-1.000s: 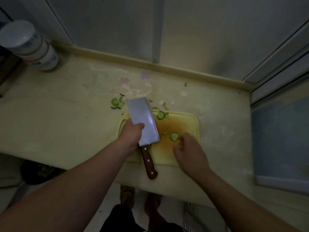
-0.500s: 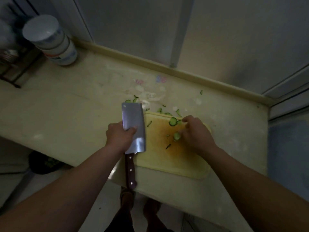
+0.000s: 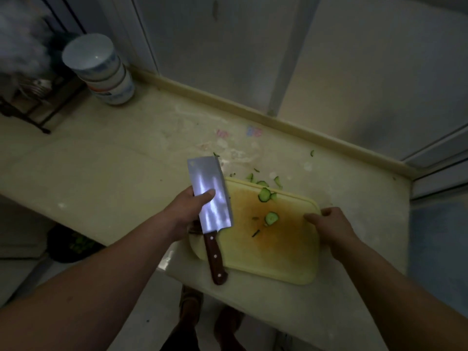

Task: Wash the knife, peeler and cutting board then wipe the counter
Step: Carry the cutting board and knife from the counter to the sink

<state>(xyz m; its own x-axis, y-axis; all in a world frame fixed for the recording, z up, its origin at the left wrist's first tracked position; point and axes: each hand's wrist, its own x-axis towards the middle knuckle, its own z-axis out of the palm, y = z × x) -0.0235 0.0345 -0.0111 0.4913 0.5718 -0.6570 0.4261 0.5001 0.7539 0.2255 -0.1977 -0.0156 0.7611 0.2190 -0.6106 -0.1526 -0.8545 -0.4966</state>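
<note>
A yellow cutting board [image 3: 276, 252] with an orange stain lies near the counter's front edge. Cucumber slices [image 3: 271, 218] and green scraps sit on it and just behind it. A cleaver [image 3: 211, 198] with a wide steel blade and a brown riveted handle lies flat over the board's left edge, handle pointing toward me. My left hand [image 3: 187, 211] grips the blade from the left side, thumb on top. At the board's right edge, my right hand [image 3: 331, 225] holds the rim with curled fingers. No peeler is in view.
The pale counter [image 3: 106, 168] carries white smears and green bits behind the board. A stack of white bowls [image 3: 101, 72] stands at the back left beside a dark wire rack [image 3: 33, 97]. A wall runs along the back. My feet show below the counter edge.
My right hand has moved from the cucumber slices in the board's middle to the board's right edge and taken hold of it. My left hand still holds the cleaver blade.
</note>
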